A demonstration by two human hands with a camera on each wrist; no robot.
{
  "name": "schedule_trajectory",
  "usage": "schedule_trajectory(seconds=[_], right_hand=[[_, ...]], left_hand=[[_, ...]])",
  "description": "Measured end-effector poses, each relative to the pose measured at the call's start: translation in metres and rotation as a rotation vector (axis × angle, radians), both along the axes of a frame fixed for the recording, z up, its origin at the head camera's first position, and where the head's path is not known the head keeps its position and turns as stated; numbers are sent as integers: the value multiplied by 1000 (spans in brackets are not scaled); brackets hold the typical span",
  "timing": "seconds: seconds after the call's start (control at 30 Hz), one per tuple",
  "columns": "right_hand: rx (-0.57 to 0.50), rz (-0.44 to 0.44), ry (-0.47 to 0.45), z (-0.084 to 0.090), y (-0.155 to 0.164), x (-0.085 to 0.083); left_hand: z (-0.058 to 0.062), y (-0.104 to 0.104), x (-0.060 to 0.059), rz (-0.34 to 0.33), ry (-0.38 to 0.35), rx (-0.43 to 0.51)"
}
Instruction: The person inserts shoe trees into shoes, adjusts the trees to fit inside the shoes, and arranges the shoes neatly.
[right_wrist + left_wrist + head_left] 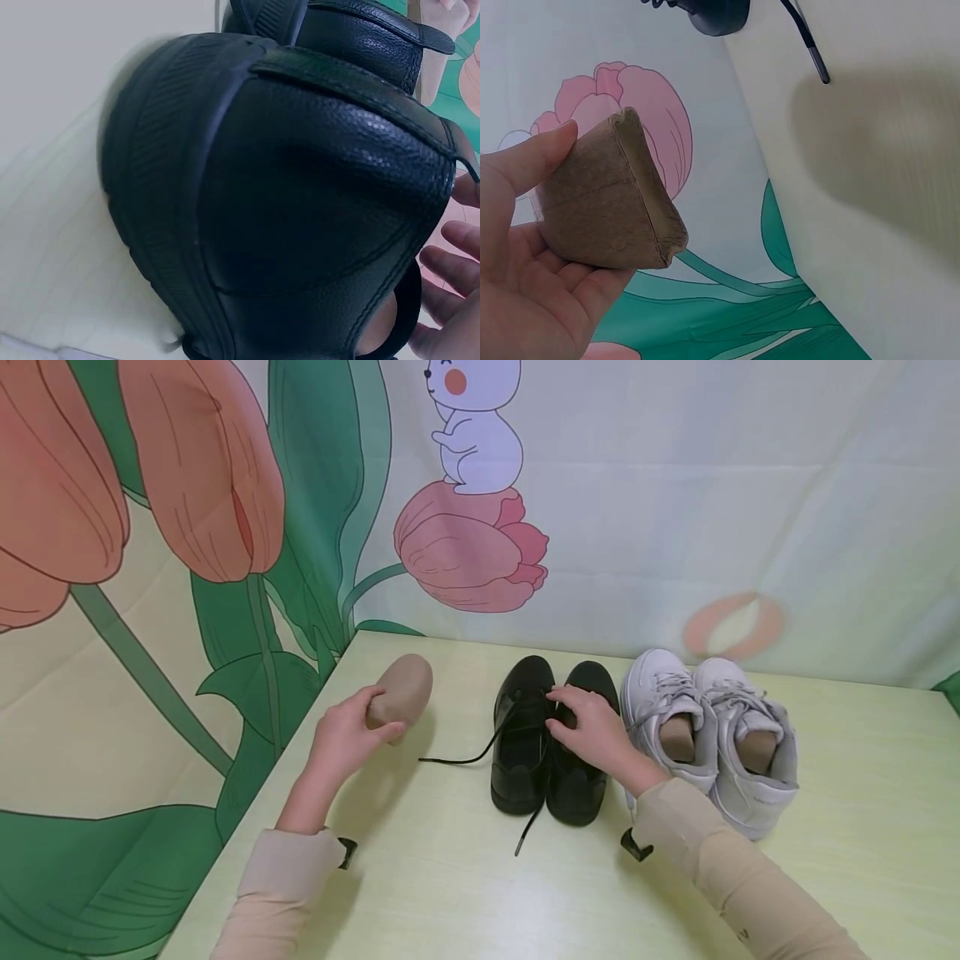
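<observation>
My left hand (343,737) grips a brown, rounded shoe insert (405,689) above the left side of the table. In the left wrist view the thumb lies along one side of the insert (604,202), fingers along the other. My right hand (600,731) is over the right black shoe (577,793), thumb and index finger apart, their tips by the inner edge of the left black shoe (517,777). The right wrist view shows the black heel (300,187) close up, with loosely spread fingers (454,270) at the edge. Whether they touch the shoe is unclear.
To the right stand two white shoes (671,710) with brown inserts (756,750) inside. A loose black lace (465,762) trails left from the black shoes; another lace end (527,835) lies in front. Behind the pale table (450,893) hangs a printed cloth (637,527).
</observation>
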State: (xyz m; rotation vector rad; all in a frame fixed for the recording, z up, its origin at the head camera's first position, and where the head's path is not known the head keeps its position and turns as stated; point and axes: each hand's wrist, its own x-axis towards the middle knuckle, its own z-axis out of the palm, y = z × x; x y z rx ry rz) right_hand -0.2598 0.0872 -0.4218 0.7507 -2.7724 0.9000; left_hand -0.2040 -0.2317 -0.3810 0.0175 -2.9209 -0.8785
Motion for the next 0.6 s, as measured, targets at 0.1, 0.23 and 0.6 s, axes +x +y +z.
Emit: schedule_trajectory(seconds=[0.1,0.23,0.6], right_hand=[[2,-2,-5,0,0,0],[2,-3,-17,0,0,0],[19,13,0,1,-2,-1]], left_hand=[[1,2,1,-9,-6,-3],[1,4,2,-24,-17,0],[6,14,5,-61,-14,6]])
